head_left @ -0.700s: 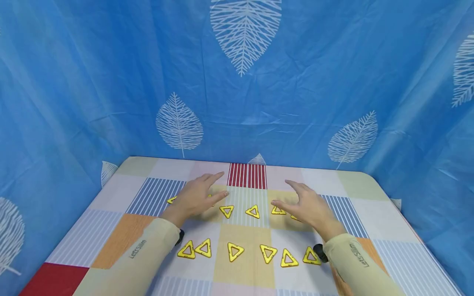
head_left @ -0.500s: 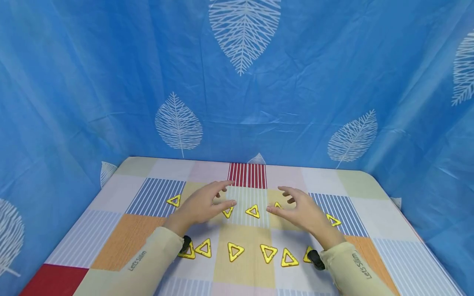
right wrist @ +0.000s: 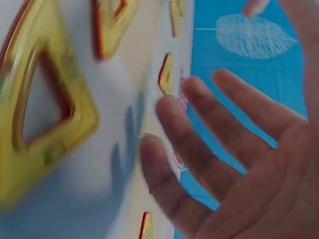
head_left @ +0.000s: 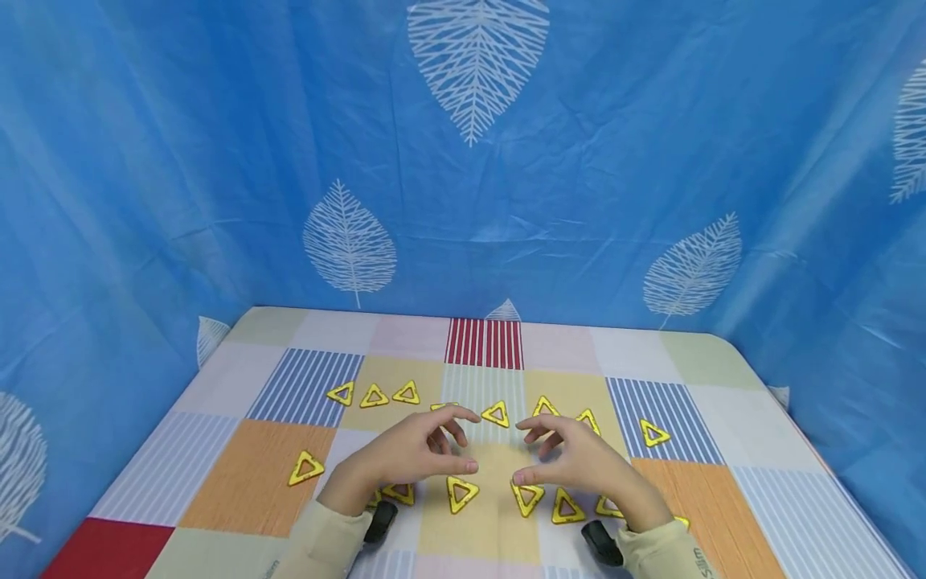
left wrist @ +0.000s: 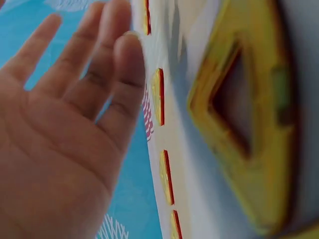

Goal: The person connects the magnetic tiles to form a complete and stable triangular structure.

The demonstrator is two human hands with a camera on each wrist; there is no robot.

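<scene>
Two empty hands, left hand [head_left: 405, 462], right hand [head_left: 579, 466], fingers loosely spread, above yellow triangles [head_left: 460, 492]

about sixteen yellow triangles [head_left: 495, 414], one table [head_left: 239, 474], one left hand [head_left: 405, 462], one right hand [head_left: 579, 466].

Both hands have drawn back toward the person, from the far row of yellow triangles to just above the near row. The left hand [head_left: 405, 460] now hovers beside the triangle at 6 o'clock [head_left: 460, 491], the right hand [head_left: 586, 465] over its neighbour [head_left: 527, 496]. Fingers have curled loosely. The far triangles [head_left: 374, 396] are uncovered.
</scene>
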